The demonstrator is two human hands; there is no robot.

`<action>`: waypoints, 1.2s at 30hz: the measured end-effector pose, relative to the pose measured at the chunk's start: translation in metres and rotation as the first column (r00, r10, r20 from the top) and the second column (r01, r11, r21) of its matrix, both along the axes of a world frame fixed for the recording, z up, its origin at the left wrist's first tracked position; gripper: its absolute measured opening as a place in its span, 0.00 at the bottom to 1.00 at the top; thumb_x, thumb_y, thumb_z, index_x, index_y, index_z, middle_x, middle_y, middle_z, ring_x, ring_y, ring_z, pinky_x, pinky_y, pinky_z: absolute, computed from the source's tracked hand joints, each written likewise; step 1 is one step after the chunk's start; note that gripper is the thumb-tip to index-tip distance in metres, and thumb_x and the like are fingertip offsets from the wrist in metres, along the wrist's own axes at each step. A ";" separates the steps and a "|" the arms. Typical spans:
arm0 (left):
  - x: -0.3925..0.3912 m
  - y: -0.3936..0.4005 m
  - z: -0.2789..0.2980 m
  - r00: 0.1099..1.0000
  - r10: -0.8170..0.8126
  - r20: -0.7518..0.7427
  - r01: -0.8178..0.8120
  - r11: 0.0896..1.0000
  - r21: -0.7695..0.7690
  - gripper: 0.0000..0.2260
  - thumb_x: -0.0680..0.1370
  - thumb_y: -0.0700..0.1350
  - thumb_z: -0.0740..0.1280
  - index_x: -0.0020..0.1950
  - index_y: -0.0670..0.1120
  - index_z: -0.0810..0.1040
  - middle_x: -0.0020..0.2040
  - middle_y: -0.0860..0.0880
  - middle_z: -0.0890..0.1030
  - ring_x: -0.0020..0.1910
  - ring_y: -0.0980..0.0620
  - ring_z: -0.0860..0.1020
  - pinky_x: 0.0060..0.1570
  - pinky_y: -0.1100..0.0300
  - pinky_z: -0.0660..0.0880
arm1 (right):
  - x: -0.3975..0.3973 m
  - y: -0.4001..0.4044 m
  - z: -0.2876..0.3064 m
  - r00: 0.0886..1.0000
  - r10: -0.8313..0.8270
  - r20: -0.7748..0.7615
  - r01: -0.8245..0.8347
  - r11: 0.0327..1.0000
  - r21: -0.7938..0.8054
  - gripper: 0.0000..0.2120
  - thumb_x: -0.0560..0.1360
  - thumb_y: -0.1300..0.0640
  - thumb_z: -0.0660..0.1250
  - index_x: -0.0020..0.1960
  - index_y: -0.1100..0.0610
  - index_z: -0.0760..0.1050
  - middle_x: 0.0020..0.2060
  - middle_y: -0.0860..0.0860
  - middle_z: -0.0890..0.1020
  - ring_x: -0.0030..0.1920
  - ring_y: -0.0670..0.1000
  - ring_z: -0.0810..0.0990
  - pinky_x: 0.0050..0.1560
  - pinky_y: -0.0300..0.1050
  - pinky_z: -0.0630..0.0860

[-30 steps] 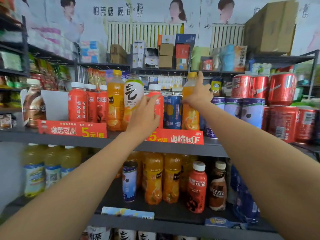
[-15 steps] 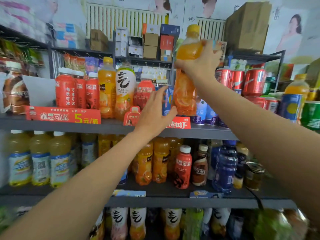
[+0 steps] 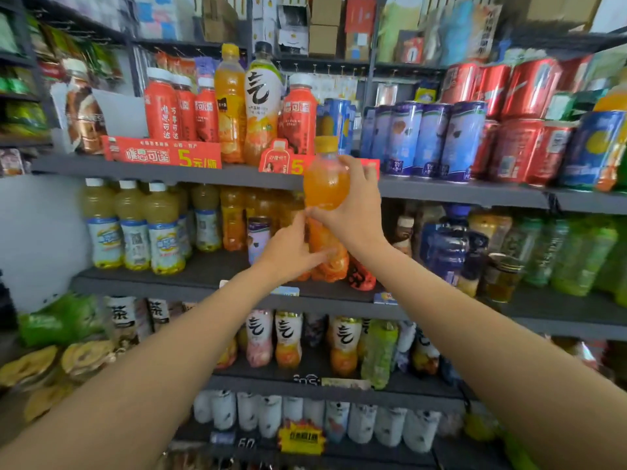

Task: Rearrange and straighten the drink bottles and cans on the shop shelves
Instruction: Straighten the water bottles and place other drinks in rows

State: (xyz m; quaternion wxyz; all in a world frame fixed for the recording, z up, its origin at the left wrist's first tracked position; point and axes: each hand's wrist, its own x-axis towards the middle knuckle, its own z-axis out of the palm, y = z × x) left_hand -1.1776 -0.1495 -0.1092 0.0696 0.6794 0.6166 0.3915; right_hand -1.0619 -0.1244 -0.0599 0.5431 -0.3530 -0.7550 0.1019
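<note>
Forearms reach in from below toward the shelves. The right hand (image 3: 353,212) grips the upper part of an orange juice bottle (image 3: 326,184), fingers wrapped around it below the yellow cap. The left hand (image 3: 291,252) holds the lower part of the same bottle, fingers curled against its label. The bottle stands upright in front of the middle shelf (image 3: 203,283), its cap reaching the edge of the upper shelf (image 3: 458,191). Behind it stand other orange bottles (image 3: 232,218); farther up are blue cans (image 3: 434,140) and red cans (image 3: 529,89).
</note>
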 end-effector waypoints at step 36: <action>-0.059 0.077 -0.069 0.989 -0.024 -0.148 0.009 0.994 -0.106 0.26 0.76 0.41 0.65 0.73 0.50 0.61 0.67 0.44 0.68 0.63 0.41 0.71 0.61 0.44 0.70 | -0.055 0.068 -0.098 0.909 -0.380 0.174 0.364 0.924 0.115 0.30 0.69 0.64 0.69 0.68 0.64 0.64 0.66 0.64 0.65 0.64 0.63 0.67 0.63 0.54 0.68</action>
